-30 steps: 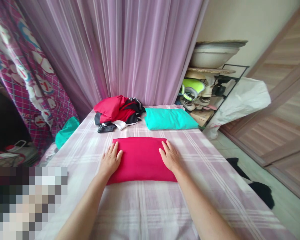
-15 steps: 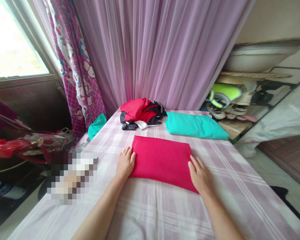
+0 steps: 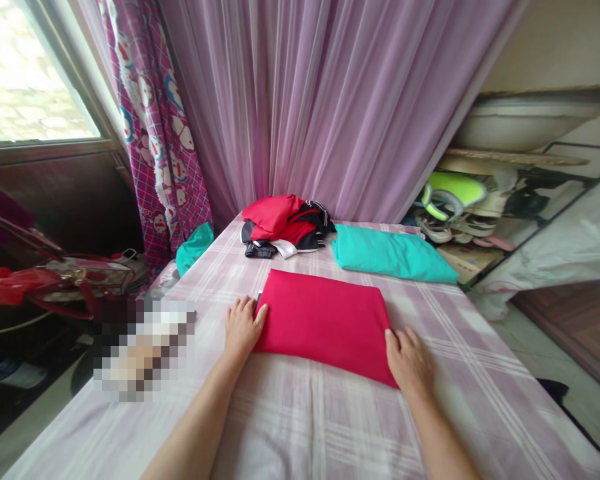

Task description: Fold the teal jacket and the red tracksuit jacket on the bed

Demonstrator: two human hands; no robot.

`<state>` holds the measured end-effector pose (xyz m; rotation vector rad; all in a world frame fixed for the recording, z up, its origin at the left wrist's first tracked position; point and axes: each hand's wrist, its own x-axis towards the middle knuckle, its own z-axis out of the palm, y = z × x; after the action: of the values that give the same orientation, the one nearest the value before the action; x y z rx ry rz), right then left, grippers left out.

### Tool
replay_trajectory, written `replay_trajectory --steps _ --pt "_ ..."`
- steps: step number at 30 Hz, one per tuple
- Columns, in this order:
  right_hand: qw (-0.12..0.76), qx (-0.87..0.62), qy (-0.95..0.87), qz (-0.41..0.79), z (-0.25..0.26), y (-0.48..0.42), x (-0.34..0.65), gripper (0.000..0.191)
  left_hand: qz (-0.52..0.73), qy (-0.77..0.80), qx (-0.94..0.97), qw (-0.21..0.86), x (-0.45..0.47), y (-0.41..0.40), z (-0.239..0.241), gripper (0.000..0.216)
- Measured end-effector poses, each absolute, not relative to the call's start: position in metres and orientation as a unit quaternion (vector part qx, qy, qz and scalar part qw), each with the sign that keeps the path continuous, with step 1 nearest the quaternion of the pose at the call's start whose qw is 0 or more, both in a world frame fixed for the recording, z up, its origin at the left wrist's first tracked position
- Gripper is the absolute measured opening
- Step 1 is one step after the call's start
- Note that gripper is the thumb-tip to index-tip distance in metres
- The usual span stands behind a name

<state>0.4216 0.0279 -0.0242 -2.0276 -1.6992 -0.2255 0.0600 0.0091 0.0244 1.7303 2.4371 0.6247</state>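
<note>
A flat, folded red garment (image 3: 323, 327) lies on the checked bedsheet in front of me. My left hand (image 3: 241, 327) is at its left edge, the thumb touching the cloth and the fingers stretched out beside it. A small dark and white bit shows at that edge near the fingers. At the right edge, my right hand (image 3: 413, 360) rests with its thumb against the cloth and its fingers loosely bent, apart from a grip. Behind it lie a folded turquoise garment (image 3: 390, 253) and a crumpled heap of red, black and white clothing (image 3: 285, 227).
The pale checked bedsheet (image 3: 300, 420) covers the surface. A purple curtain (image 3: 300, 100) hangs behind it. Shelves with shoes (image 3: 435, 227) stand at the right, bags (image 3: 80, 280) at the left. A blurred-out item (image 3: 145, 350) lies near the left edge.
Both hands have slid slightly outward, away from the middle of the red garment. Its right edge has spread a little to the right. The other clothes stay where they were.
</note>
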Motion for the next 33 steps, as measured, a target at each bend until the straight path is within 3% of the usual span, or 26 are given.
replay_trajectory --steps 11,16,25,33 --pt "0.316 -0.705 -0.635 0.008 -0.010 0.032 0.422 0.041 0.300 0.778 0.532 0.148 0.060 0.018 0.030 0.026" --pt "0.255 -0.754 -0.605 0.024 0.018 0.020 0.405 0.036 0.363 0.760 0.514 0.162 0.068 0.015 0.036 0.020" --pt "0.274 -0.674 -0.683 -0.069 0.082 0.065 0.401 0.032 0.422 0.711 0.548 0.127 0.098 0.048 0.084 0.011" --pt "0.268 -0.710 -0.625 -0.184 0.188 0.178 0.467 0.034 0.543 0.594 0.584 0.106 0.173 0.179 0.155 0.009"
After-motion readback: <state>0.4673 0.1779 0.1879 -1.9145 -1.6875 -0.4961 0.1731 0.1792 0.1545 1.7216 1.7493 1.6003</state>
